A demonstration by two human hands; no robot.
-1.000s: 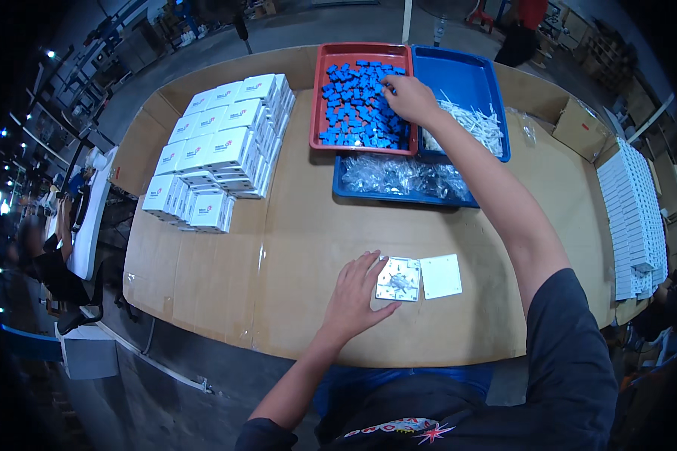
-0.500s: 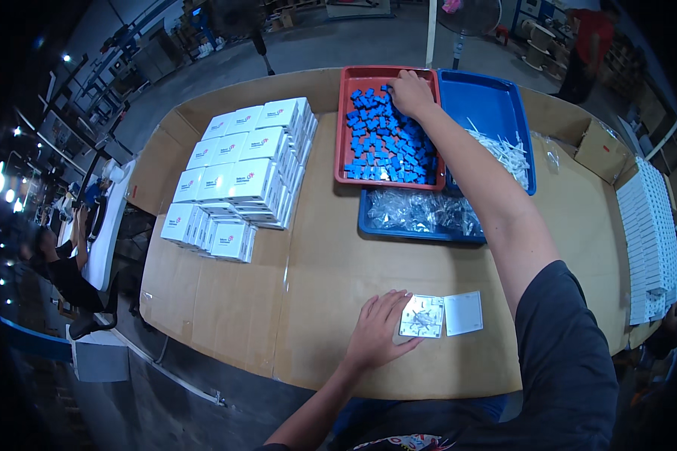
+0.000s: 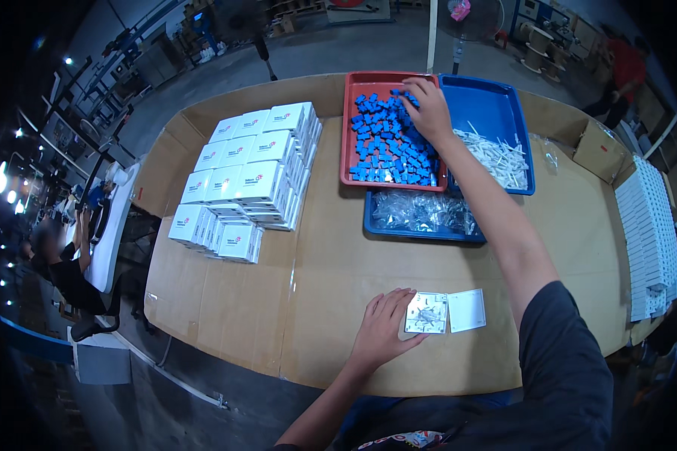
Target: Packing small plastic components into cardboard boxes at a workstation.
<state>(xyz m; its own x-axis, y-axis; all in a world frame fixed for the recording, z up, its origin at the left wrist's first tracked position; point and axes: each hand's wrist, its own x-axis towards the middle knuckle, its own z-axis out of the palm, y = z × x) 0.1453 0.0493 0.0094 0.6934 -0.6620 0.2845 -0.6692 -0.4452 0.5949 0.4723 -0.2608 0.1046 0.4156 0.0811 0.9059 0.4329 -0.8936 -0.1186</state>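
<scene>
My left hand (image 3: 384,331) grips the left side of a small white plastic box (image 3: 427,314), thumb at its near edge and fingers along its far left corner. The box lies open on the table, with small clear or grey bits inside that I cannot make out. Its flat white lid (image 3: 466,310) is folded out to the right. My right hand (image 3: 429,113) is over the far right part of a red tray (image 3: 365,183), fingers curled together around a small blue plastic connector. Many more blue connectors (image 3: 384,143) lie loose in that tray.
A blue tray (image 3: 480,94) with white plastic sticks (image 3: 500,161) sits right of the red one. Another blue tray (image 3: 421,235) of clear plastic bags (image 3: 417,210) is nearer. White boxes (image 3: 237,180) are stacked left, white parts (image 3: 649,240) right. A person (image 3: 71,263) sits far left.
My right hand has shifted slightly right and nearer within the red tray, its fingers now pointing left. My left hand still holds the white box in place. The view has shifted a little.
</scene>
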